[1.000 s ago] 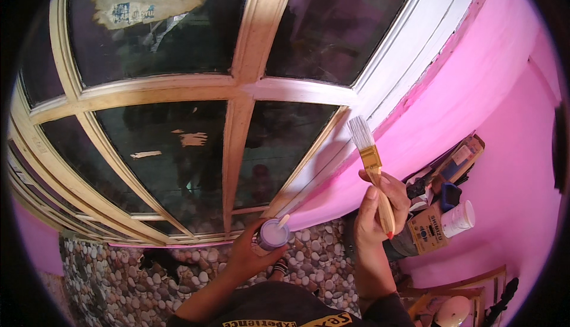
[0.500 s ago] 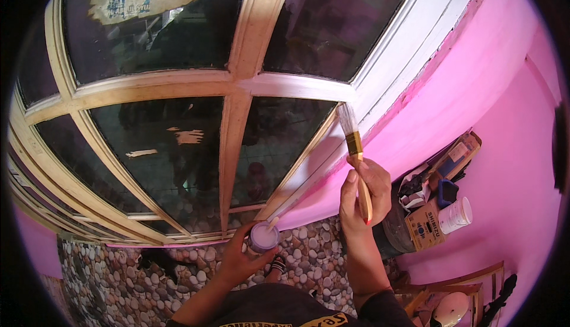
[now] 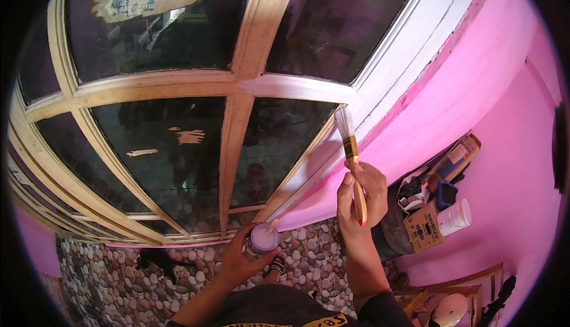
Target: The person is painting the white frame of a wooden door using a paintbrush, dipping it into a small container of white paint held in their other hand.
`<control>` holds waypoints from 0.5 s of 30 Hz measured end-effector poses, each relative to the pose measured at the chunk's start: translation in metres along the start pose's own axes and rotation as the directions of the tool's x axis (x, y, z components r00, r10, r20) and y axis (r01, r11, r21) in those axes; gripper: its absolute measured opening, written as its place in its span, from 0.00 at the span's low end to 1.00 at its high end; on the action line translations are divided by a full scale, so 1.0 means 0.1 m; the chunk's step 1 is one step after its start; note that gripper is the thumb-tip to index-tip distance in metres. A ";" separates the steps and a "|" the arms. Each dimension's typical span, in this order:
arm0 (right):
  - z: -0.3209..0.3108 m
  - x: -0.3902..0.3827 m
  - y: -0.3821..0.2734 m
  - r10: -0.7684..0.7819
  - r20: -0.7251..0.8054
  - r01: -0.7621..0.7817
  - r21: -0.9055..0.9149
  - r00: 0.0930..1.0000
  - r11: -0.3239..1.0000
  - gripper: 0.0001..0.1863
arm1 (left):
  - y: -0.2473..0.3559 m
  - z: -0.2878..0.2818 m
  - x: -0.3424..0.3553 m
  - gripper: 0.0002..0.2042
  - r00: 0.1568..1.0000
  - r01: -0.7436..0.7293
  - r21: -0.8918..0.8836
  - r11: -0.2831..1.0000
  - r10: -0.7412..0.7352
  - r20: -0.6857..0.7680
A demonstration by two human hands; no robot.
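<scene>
My right hand (image 3: 367, 193) is closed round the wooden handle of a paintbrush (image 3: 350, 143), its pale bristles pointing up at the window frame's right side post. The bristle tips reach the inner edge of that post (image 3: 314, 159), just under the crossbar (image 3: 303, 88); whether they touch I cannot tell. Low in front of me, my left hand (image 3: 242, 259) grips a small cup (image 3: 263, 239) of whitish paint with a wooden stick leaning in it. Right of the middle, the frame is painted white; farther left its bars (image 3: 148, 91) are mostly tan. Dark glass (image 3: 285, 131) fills the panes.
A pink wall (image 3: 493, 107) borders the frame on the right. Against it stand a cardboard box (image 3: 423, 232), a white tub (image 3: 455, 217) and a dark bin (image 3: 396, 232). Pebble-patterned flooring (image 3: 202, 273) lies below, with a black object (image 3: 159, 263) on it. Wooden furniture (image 3: 469, 285) sits at lower right.
The paintbrush and my right hand have shifted slightly left and down along the post. My left hand with the cup stays nearly still.
</scene>
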State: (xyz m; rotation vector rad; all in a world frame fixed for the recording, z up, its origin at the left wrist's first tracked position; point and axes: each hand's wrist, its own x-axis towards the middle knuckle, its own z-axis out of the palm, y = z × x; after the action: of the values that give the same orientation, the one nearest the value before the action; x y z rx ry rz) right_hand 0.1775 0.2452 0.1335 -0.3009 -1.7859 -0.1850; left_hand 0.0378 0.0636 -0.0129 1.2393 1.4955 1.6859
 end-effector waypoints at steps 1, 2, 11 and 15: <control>-0.01 -0.02 -0.01 -0.002 0.001 0.002 0.000 1.000 1.000 0.12 | -0.01 0.00 0.00 0.34 1.000 0.000 -0.002 1.000 0.000 -0.002; -0.02 -0.04 -0.02 -0.006 0.017 0.006 -0.002 1.000 1.000 0.12 | -0.02 0.00 0.00 0.34 1.000 -0.006 0.000 1.000 0.006 0.001; 0.01 0.10 -0.03 -0.038 -0.039 0.037 -0.019 0.998 0.999 0.13 | -0.05 -0.03 -0.04 0.35 1.000 0.003 0.008 1.000 -0.003 0.014; 0.01 0.01 -0.05 -0.047 0.032 0.049 -0.050 0.998 0.998 0.13 | -0.06 -0.04 -0.04 0.35 1.000 0.011 0.002 1.000 -0.011 0.010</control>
State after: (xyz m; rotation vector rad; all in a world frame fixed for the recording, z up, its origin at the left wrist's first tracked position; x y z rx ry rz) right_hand 0.1745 0.2414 0.1347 -0.2987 -1.8223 -0.2610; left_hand 0.0350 0.0593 -0.0200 1.2366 1.4954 1.6688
